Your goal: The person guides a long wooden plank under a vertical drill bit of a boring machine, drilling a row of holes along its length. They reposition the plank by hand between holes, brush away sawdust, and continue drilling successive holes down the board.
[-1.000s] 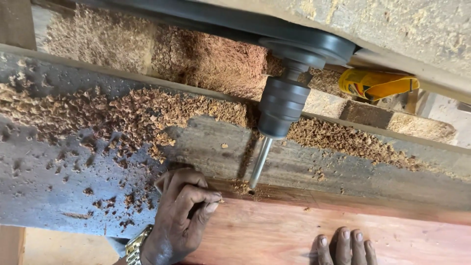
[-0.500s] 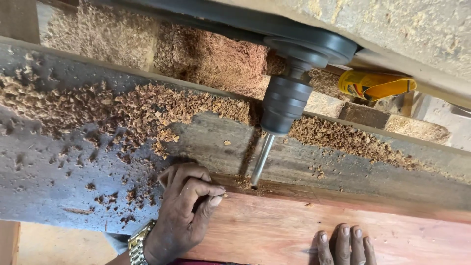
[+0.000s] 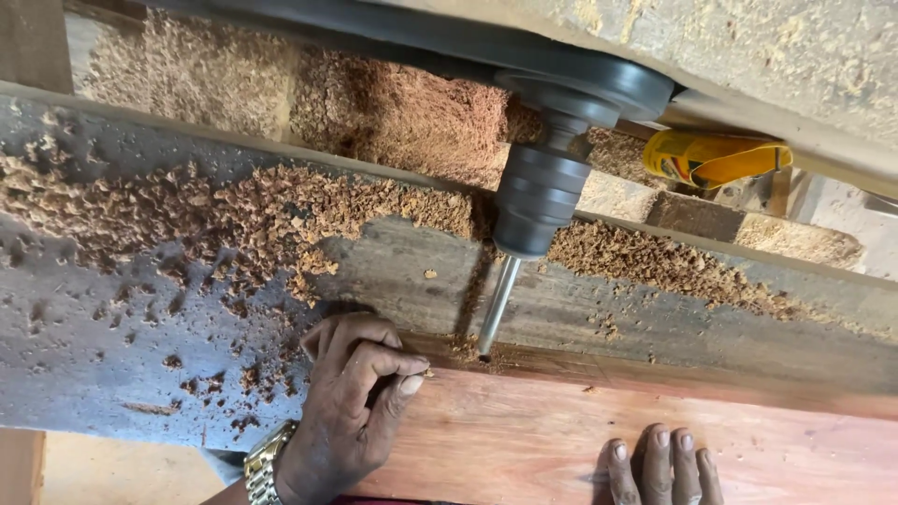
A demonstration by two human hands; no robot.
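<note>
Plank: reddish wooden board [image 3: 580,449] on the machine table's [image 3: 84,365] near edge, under the drill bit [image 3: 496,306]; stiff, heavy, rough
Left hand [image 3: 351,402]: fingers curled, pressing the board's far edge
Right hand [image 3: 659,463]: fingers flat, together on top
Grip: press flat, clear of the bit

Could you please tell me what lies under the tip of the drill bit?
The drill bit meets the reddish plank's edge, with shavings beside it; the hole itself is hidden.

Reddish wooden board [image 3: 655,440]: planed, smooth, matt. Grey desk [image 3: 94,355]: worn, matt, dusted with coarse brown wood shavings [image 3: 271,215]. Drill bit [image 3: 496,304]: bright polished metal. Chuck [image 3: 538,201]: dark, dull-finished metal. Wristwatch [image 3: 265,465]: glossy gold-toned metal. Yellow object [image 3: 716,159]: shiny, plastic-looking.
</note>
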